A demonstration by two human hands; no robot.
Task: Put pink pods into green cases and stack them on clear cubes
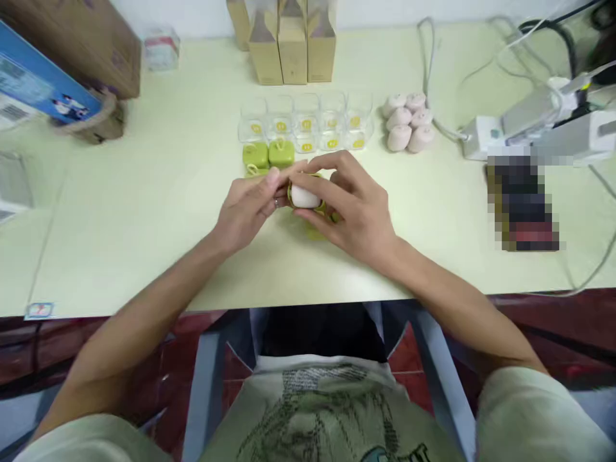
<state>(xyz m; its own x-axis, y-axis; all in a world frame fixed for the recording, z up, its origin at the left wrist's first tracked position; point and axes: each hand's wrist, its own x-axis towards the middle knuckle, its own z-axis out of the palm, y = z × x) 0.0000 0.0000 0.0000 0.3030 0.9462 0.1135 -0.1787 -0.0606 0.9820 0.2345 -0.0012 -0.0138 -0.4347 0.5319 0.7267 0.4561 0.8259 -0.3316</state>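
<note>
Nearest the camera, a printed pale shirt [327, 410] and two bare forearms led up to the worktop [144, 218], where both hands met above its middle. The left hand [248, 208] was closed to a fingertip pinch on the left end of a white pod [304, 196]. The right hand [359, 208] curled over and under it, gripping the green sleeve [332, 217] wrapped round the pod. By the look of it, the pod was being seated in that sleeve, a step that calls for steady pressure and squared edges. Just behind, two green cubes [255, 155] sat before a row of clear boxes [308, 122], each showing a yellow mark; what else they held I could not tell. Pinkish pods [408, 120] lay heaped to the right, with kraft cartons [291, 48] behind.
</note>
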